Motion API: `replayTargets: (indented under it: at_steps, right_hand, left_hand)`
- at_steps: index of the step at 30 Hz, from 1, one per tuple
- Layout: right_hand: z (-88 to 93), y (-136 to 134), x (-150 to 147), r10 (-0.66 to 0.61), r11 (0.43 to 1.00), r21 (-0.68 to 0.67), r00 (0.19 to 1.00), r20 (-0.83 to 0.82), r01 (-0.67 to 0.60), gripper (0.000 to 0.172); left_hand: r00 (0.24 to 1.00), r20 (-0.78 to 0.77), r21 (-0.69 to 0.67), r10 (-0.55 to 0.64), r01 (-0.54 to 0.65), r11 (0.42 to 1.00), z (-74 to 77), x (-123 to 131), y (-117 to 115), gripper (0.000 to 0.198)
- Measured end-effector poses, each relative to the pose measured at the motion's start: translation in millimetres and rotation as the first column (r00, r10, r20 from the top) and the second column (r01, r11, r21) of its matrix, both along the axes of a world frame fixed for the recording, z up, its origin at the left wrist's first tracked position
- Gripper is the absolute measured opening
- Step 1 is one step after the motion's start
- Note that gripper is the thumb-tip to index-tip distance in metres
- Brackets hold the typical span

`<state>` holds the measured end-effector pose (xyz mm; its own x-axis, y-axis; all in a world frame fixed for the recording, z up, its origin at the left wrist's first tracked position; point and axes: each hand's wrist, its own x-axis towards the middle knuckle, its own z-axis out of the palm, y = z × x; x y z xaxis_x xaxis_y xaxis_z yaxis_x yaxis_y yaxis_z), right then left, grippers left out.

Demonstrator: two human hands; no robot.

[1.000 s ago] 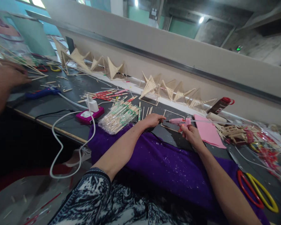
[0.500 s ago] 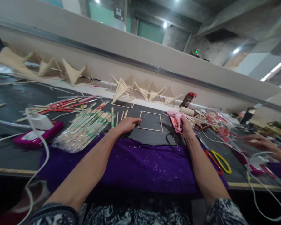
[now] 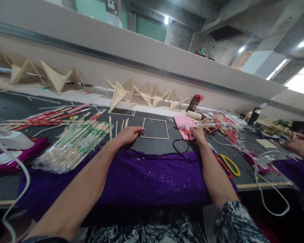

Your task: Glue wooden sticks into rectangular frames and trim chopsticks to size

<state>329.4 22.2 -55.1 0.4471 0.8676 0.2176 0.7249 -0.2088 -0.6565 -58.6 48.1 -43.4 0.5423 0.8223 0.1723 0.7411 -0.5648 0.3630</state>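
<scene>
A thin square frame of wooden sticks [image 3: 155, 138] lies flat on the dark tabletop in front of me. My left hand [image 3: 128, 135] is at its left side, fingers closed together on the edge; the fingertips are partly hidden. My right hand [image 3: 199, 135] is closed at a pink sheet [image 3: 180, 120] to the right of the frame. A pink glue gun [image 3: 188, 126] lies low over that sheet, its handle within my right fingers, and its outline blends into the pink. A black cord [image 3: 180, 145] loops on the table beside the right hand.
Bagged sticks [image 3: 73, 145] and a magenta power block [image 3: 38, 150] lie left. Stick models [image 3: 120, 96] line the back wall near a bottle [image 3: 194, 103]. Yellow-handled scissors [image 3: 230, 165] and white cable [image 3: 259, 189] lie right. Another person's hand [image 3: 300, 143] works at far right.
My view has turned to the right. My right hand has lowered and tilted the glue gun onto the pink sheet. The left hand stays at the frame's left side.
</scene>
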Motion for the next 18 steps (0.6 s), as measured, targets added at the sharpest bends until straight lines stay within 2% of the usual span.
replayTargets:
  at_steps: [4, 7, 13, 18]
  right_hand:
    - [9.4, -5, 14, -0.062, 0.996, -0.067, 0.995, 0.076, 0.067, 0.018]
    - [14.9, -13, 21, 0.0, 0.989, -0.15, 0.999, 0.052, 0.008, 0.017]
    - [13.0, -25, 25, 0.162, 0.953, -0.235, 0.977, -0.139, -0.191, 0.02]
    - [7.4, -28, 36, 0.167, 0.942, -0.214, 0.913, -0.373, -0.26, 0.027]
  left_hand:
    - [1.0, -0.008, 0.003, 0.012, -0.012, 1.0, -0.8, 0, 1, 0.043]
    - [1.0, -0.003, 0.009, 0.011, -0.011, 1.0, -2.3, -1, 1, 0.041]
    - [1.0, 0.026, -0.016, -0.006, 0.006, 1.0, -2.8, 0, -3, 0.042]
    - [0.999, 0.037, -0.014, 0.004, -0.003, 1.0, -3.2, 1, -6, 0.041]
